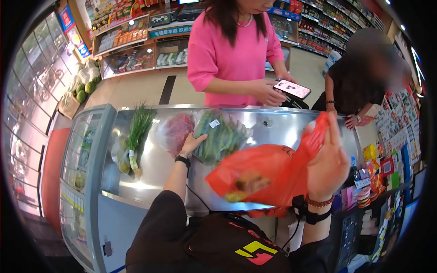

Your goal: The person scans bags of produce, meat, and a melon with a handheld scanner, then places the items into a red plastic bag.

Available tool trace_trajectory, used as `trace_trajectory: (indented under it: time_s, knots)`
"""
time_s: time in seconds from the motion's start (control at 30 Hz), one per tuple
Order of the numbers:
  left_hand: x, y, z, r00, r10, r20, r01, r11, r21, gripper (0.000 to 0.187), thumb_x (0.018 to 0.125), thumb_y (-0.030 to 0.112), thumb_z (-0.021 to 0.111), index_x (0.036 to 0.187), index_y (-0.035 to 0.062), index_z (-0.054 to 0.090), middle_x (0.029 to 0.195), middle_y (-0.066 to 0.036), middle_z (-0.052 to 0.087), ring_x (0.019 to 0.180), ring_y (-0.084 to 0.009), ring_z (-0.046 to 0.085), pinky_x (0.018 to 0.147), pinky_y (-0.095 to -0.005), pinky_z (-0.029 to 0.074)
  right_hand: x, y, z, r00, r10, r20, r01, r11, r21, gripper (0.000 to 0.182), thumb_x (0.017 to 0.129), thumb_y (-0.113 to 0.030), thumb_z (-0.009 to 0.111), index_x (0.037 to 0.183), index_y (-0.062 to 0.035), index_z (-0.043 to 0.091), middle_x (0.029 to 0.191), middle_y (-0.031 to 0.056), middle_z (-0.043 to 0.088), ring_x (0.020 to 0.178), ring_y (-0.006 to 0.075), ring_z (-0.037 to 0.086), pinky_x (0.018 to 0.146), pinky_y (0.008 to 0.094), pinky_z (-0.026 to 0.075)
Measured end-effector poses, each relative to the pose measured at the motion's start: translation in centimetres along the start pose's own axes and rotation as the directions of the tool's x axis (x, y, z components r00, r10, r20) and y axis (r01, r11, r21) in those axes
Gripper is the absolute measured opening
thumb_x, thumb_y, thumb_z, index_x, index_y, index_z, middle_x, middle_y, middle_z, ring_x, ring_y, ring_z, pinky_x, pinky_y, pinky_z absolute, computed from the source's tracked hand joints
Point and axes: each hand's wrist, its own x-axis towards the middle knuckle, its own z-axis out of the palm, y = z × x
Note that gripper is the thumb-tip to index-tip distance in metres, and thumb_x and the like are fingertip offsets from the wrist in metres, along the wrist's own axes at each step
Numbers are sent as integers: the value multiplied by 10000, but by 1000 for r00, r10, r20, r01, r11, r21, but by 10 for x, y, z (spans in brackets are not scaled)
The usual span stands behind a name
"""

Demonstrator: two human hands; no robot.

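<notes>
My left hand (193, 144) rests on the steel counter (144, 177) at the near left edge of a clear bag of green vegetables (218, 139), with its fingers apart. Beside it lies a clear bag with reddish contents (175, 132). Farther left are a bunch of green onions (138, 132) and a clear bag of produce (121, 157). On the right, my right hand (327, 159) is raised, its fingers upright against the top of a red plastic bag (264, 170). Yellowish and brown items show inside the red bag. Its grip is blurred.
Across the counter, a person in pink (232, 59) holds a phone (292, 88). Another person in dark clothes (359, 77) leans at the right corner. Packaged goods (375, 168) crowd the right side, and a glass-fronted case (79, 168) stands left.
</notes>
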Motion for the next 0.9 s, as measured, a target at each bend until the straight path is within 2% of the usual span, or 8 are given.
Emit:
trace_trajectory:
  time_s: [0.1,0.23,0.33,0.47,0.67,0.7,0.83,0.9]
  knots:
    - [-11,-1,-9,988,-63,139,83,987,-137,597,801,352,790,1198,-58,614,1093,-134,693,974,-208,672,864,-341,514,22,-13,20,979,-147,140,147,989,14,903,878,-400,561,1551,26,136,1586,178,247,1360,312,428,1116,432,368]
    - [-19,-13,-27,998,-61,0,59,953,-296,456,812,272,755,1091,-71,646,982,-120,707,885,-178,678,719,-320,531,10,-28,39,946,-160,283,139,986,93,939,892,-360,586,1563,0,37,1600,185,211,1392,309,396,1153,435,337]
    - [-43,-7,-40,968,-115,-222,32,938,-346,523,801,236,757,1155,-61,513,1030,-146,653,891,-228,669,721,-342,551,-20,-26,28,951,-114,288,87,991,106,985,876,-329,623,1564,-9,-5,1610,183,187,1406,312,379,1164,433,322]
    - [-56,-22,-57,990,-85,-108,4,803,-596,400,823,185,718,1154,39,548,976,-68,647,861,-194,657,752,-353,548,-90,-1,5,999,0,44,-1,1000,7,1072,779,-445,689,1563,2,111,1591,206,234,1386,327,403,1117,424,370]
    - [-90,-29,-77,922,37,-386,-235,846,-479,442,798,138,725,1176,7,535,1049,-98,641,924,-222,638,802,-367,532,-167,-1,-46,964,250,93,-231,957,-176,1103,764,-489,708,1569,-17,120,1578,204,274,1372,347,412,1100,471,375]
    - [-104,-25,-85,914,84,-398,-284,831,-478,429,802,127,720,1176,4,550,1051,-94,647,930,-217,640,803,-370,533,-170,-7,-45,941,308,138,-286,945,-161,1101,767,-488,720,1573,-37,122,1555,206,308,1241,348,541,1023,455,452]
    - [-184,2,-121,898,37,-438,-316,748,-583,302,836,201,700,1090,47,644,1021,-58,678,927,-204,656,843,-351,535,-189,6,-62,927,323,188,-289,939,-189,1086,782,-495,732,1578,-70,128,1515,202,354,872,296,676,838,424,540]
    - [-231,9,-143,949,-55,-311,-201,655,-728,369,870,240,656,1172,32,614,1095,-89,673,996,-240,658,913,-388,535,-191,9,-64,891,345,296,-301,936,-184,1052,838,-402,715,1582,-61,55,1481,206,387,994,285,643,913,416,493]
